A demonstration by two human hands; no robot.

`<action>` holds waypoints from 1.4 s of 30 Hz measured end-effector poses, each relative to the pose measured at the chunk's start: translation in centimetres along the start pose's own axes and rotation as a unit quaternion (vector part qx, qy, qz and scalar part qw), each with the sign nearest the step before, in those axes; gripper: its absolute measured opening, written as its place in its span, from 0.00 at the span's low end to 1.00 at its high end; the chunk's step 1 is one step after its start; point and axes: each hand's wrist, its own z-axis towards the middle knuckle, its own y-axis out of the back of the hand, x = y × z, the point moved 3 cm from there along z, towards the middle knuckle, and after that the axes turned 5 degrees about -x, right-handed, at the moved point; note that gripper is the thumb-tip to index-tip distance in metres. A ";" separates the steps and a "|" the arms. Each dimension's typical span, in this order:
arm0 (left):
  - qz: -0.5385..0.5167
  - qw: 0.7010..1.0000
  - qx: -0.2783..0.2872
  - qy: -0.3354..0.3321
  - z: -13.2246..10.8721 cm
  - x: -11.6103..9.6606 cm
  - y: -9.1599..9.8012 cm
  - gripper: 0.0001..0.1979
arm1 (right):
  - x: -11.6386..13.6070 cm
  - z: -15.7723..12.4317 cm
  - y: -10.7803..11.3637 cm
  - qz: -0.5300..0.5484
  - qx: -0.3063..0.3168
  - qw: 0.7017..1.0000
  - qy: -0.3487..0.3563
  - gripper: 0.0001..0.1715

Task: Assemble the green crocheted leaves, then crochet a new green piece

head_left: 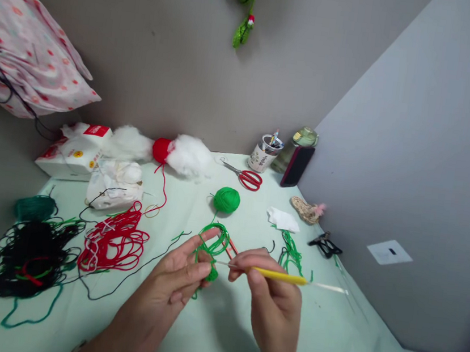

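Observation:
Between its thumb and fingers, my left hand (pixel 183 269) pinches a small green crochet piece (pixel 212 275). A loop of green yarn (pixel 222 242) runs over that hand's raised index finger. My right hand (pixel 274 295) grips a crochet hook (pixel 278 275) by its yellow handle, and the metal tip points left, touching or very close to the green piece. Just beyond my hands lies a green yarn ball (pixel 227 199), its strand leading towards my left hand. An orange-red object (pixel 229 248) shows partly behind the yarn loop; its kind is unclear.
Red-handled scissors (pixel 248 179) lie near a pen holder (pixel 263 153) and a propped phone (pixel 298 166). Leftward are red yarn (pixel 118 241), black yarn (pixel 30 256), white stuffing (pixel 188 156) and a box (pixel 77 151). Green scraps (pixel 292 252) and a black clip (pixel 326 245) lie rightward.

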 end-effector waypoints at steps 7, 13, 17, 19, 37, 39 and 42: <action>0.050 0.996 0.003 -0.076 0.3 0.5 -0.3 0.30 | -0.9 0.2 -0.6 0.083 0.031 0.993 -0.083 0.10; 0.110 0.987 -0.002 -0.118 0.2 0.8 -0.2 0.29 | -1.3 0.2 -0.4 0.127 0.010 0.983 -0.131 0.09; 0.141 0.981 -0.020 -0.131 0.1 0.4 0.0 0.28 | -1.0 0.6 -0.3 0.169 -0.014 0.973 -0.158 0.09; 0.146 0.980 -0.015 -0.133 0.0 0.4 0.1 0.27 | -0.9 0.6 -0.3 0.174 -0.016 0.971 -0.161 0.10; 0.243 0.944 -0.101 -0.202 -0.1 0.2 0.5 0.24 | 1.5 -0.2 0.0 -0.126 0.101 0.985 0.059 0.13; 0.281 0.920 -0.125 -0.243 -0.3 0.1 0.6 0.22 | 1.9 -0.4 -0.1 -0.177 0.130 0.970 0.102 0.15; 0.298 0.905 -0.143 -0.269 -0.4 -0.1 0.7 0.21 | 2.5 -0.8 -0.5 -0.245 0.135 0.943 0.178 0.18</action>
